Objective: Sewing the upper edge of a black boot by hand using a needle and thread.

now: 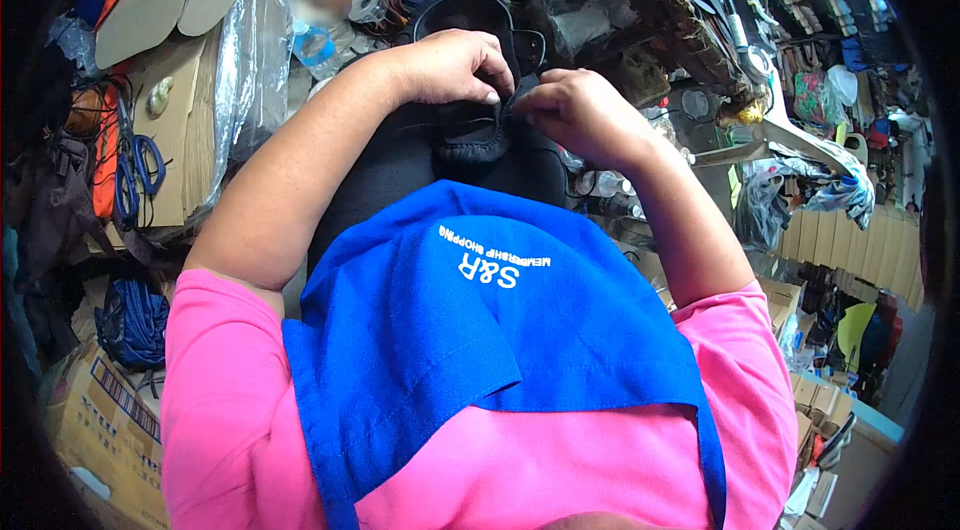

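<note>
The black shoe [472, 147] rests at the dark lap [370, 180], toe toward the blue apron [420, 330], a placement that should steady it. The left hand [462, 67] curls over it, half closed; the right hand [575, 110] bunches alongside. Whether these 2 grip anything, I cannot tell.

There are two hands [452, 68] [590, 115], two forearms [310, 165] [685, 210], two pink sleeves [225, 360] [740, 350], one blue apron [400, 330], one black shoe [474, 146] and one pair of blue-handled scissors [136, 156].
</note>
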A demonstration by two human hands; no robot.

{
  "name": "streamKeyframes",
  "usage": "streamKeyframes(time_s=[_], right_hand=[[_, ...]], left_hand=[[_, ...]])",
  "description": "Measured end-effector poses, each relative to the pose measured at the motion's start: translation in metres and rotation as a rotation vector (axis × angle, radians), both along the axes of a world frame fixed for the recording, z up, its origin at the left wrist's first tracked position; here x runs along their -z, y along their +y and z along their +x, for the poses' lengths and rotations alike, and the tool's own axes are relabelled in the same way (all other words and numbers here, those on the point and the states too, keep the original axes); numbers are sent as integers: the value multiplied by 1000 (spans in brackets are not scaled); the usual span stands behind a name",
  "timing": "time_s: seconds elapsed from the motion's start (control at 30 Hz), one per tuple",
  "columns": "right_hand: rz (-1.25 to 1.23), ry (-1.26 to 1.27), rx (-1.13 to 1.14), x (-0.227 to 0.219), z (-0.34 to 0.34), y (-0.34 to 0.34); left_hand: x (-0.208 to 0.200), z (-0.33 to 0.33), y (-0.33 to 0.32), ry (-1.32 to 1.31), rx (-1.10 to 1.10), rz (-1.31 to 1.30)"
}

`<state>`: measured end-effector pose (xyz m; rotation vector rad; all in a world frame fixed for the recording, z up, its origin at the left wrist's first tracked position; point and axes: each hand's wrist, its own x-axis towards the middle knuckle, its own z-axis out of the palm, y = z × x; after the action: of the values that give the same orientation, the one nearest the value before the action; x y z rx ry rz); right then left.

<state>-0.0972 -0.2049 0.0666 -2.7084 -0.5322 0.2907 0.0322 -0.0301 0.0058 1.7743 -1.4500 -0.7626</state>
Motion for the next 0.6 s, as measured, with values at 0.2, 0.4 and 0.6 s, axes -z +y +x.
streamKeyframes(time_s=[0.2, 0.4, 0.6], right_hand=[[189, 103, 225, 14, -17, -11], [483, 317, 308, 37, -10, -25], [616, 248, 411, 52, -11, -6]], left_hand=[[-1, 0, 3, 8, 22, -16], [2, -4, 0, -5, -20, -16], [7, -5, -3, -21, -53, -25]])
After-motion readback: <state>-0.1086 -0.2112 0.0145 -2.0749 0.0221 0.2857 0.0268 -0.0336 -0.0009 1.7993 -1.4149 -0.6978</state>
